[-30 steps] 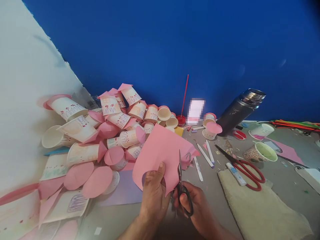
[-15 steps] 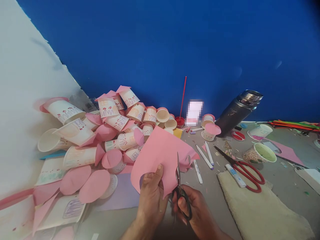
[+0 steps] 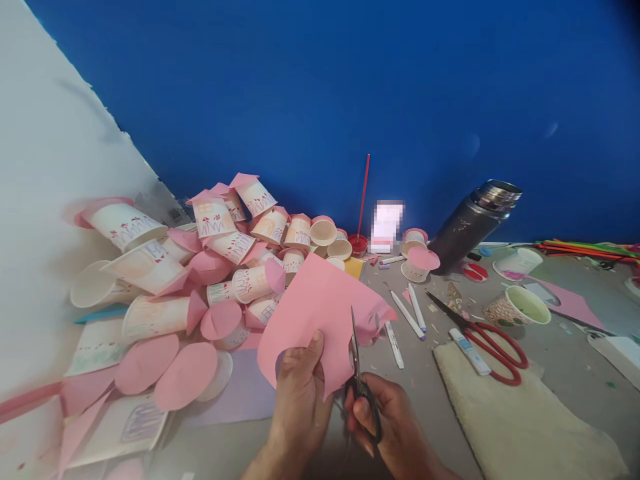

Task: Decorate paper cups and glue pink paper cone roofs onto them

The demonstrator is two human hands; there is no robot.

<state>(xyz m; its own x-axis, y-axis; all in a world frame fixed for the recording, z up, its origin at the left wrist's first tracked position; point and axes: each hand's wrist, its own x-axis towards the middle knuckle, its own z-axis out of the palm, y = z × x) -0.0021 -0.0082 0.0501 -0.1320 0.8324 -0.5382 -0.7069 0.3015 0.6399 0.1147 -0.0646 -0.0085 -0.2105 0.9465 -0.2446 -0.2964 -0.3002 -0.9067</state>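
A sheet of pink paper (image 3: 320, 300) is raised above the table, with a rounded cutout along its lower left edge. My left hand (image 3: 301, 393) is closed on it, thumb on top and fingers underneath. My right hand (image 3: 383, 413) grips a pair of dark-handled scissors (image 3: 361, 393), whose blades point upward against the paper's right part. One blade lies over the paper; the other is mostly hidden. To the right of the cut the paper curls, with a small slit in it.
Paper cups (image 3: 160, 317) with drawings and pink cone tops are piled on the left. Markers (image 3: 407, 315), red-handled scissors (image 3: 500, 350), a glue stick (image 3: 469, 351) and a cream cloth (image 3: 510, 413) lie to the right. Behind stand a dark flask (image 3: 470, 227) and a red paint pot (image 3: 358, 245).
The scissor blades have come closer together on the paper. Hands and sheet stay in nearly the same place, while the whole view has shifted slightly.
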